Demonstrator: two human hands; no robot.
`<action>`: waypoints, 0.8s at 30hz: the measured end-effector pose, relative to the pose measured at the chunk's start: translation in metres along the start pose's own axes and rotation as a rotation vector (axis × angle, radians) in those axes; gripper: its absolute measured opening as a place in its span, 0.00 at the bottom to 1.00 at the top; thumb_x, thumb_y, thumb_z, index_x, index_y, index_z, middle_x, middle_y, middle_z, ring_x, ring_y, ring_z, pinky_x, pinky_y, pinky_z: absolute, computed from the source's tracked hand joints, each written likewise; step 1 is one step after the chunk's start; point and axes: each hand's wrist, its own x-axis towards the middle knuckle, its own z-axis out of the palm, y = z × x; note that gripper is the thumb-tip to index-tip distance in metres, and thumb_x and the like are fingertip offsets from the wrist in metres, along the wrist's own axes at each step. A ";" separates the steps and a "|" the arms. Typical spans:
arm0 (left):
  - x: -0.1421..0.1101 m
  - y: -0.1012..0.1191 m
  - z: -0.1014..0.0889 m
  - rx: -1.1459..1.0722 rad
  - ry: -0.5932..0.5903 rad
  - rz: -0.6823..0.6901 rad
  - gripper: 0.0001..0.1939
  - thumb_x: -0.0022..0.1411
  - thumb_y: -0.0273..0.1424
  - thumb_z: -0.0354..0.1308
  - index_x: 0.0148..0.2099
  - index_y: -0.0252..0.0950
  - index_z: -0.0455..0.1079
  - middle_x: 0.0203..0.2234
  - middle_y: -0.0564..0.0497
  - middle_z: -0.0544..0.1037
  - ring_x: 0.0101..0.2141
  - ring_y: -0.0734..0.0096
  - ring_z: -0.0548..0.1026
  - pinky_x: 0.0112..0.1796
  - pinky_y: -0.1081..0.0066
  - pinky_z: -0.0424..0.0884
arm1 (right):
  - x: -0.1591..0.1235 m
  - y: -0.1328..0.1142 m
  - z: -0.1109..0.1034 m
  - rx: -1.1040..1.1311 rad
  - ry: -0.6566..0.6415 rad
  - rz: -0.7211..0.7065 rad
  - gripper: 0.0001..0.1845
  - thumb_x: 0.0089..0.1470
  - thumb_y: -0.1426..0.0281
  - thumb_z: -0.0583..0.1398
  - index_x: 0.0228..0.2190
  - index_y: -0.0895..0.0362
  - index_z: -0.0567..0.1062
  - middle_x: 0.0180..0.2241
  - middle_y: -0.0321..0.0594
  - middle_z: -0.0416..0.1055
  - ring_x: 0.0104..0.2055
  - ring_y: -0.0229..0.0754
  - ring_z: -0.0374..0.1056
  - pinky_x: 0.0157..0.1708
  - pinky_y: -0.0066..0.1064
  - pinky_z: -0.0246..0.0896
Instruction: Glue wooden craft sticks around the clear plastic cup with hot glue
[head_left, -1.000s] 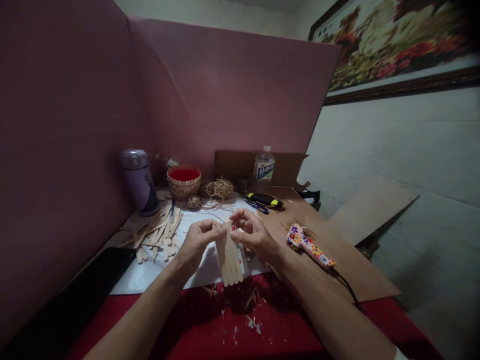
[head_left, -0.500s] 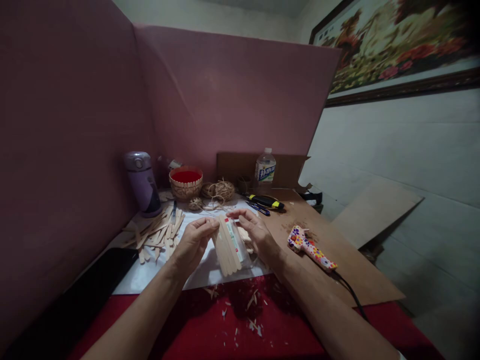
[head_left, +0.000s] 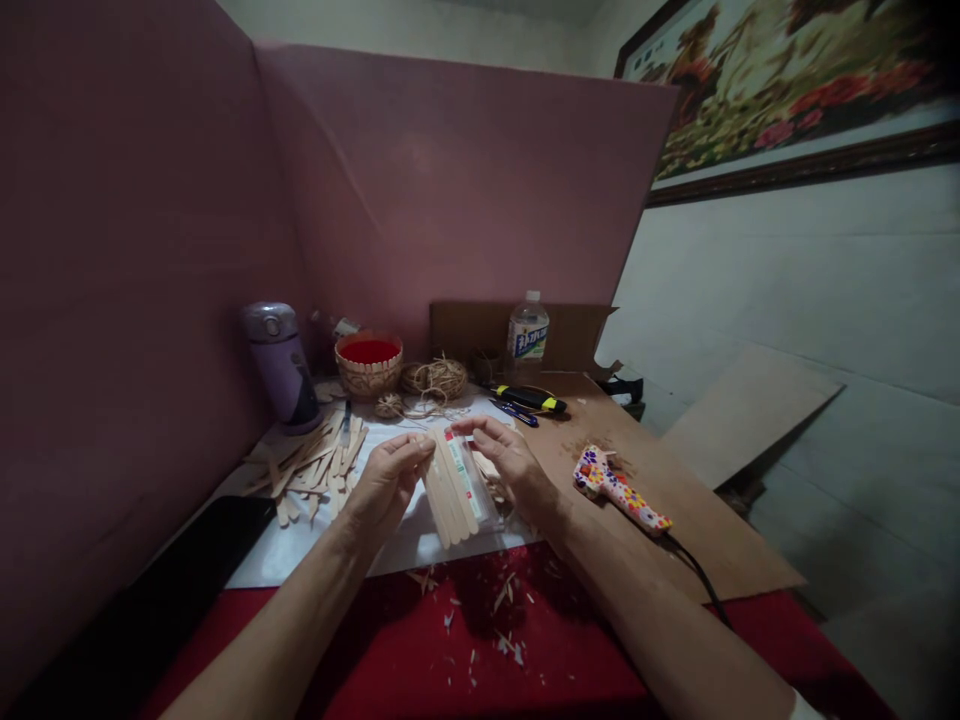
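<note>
Several flat wooden craft sticks lie side by side, slanting down between my hands. A clear plastic packet with a white, green and red label sits along their right side; I cannot tell whether the sticks are inside it. My left hand is closed, pinching the upper left end of the sticks between thumb and fingers. My right hand curls at the packet's upper right, its fingertips on the top edge near the red corner. More pale sticks show partly behind my right hand, under the packet.
Loose sticks pile at left beside a purple flask. Behind stand a red-lined bowl, twine and a bottle. A black-yellow tool and corded flowered glue gun lie on cardboard. Shavings litter the red cloth.
The view has shifted very slightly. Both hands keep the same hold on the sticks and packet, which look tilted a touch differently.
</note>
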 end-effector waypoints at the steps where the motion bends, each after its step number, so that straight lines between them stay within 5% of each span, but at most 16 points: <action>1: 0.000 0.000 0.000 0.004 -0.005 -0.008 0.10 0.46 0.31 0.69 0.24 0.32 0.71 0.20 0.54 0.71 0.24 0.76 0.66 0.31 0.74 0.64 | 0.000 0.000 0.000 -0.003 -0.003 -0.006 0.15 0.56 0.57 0.59 0.40 0.53 0.75 0.41 0.40 0.72 0.46 0.46 0.66 0.49 0.38 0.58; 15: -0.002 -0.004 0.000 0.066 -0.040 -0.037 0.12 0.45 0.32 0.69 0.21 0.32 0.68 0.18 0.55 0.69 0.23 0.76 0.64 0.28 0.74 0.60 | -0.001 -0.002 0.004 -0.040 -0.024 -0.013 0.13 0.54 0.58 0.61 0.38 0.53 0.76 0.38 0.38 0.71 0.43 0.43 0.66 0.46 0.37 0.58; 24: -0.001 -0.006 0.000 0.220 -0.095 0.040 0.14 0.48 0.34 0.68 0.21 0.33 0.68 0.19 0.54 0.71 0.24 0.75 0.66 0.31 0.73 0.61 | 0.001 -0.006 -0.003 -0.345 -0.099 -0.020 0.18 0.48 0.54 0.64 0.26 0.56 0.70 0.28 0.35 0.65 0.34 0.40 0.61 0.36 0.32 0.57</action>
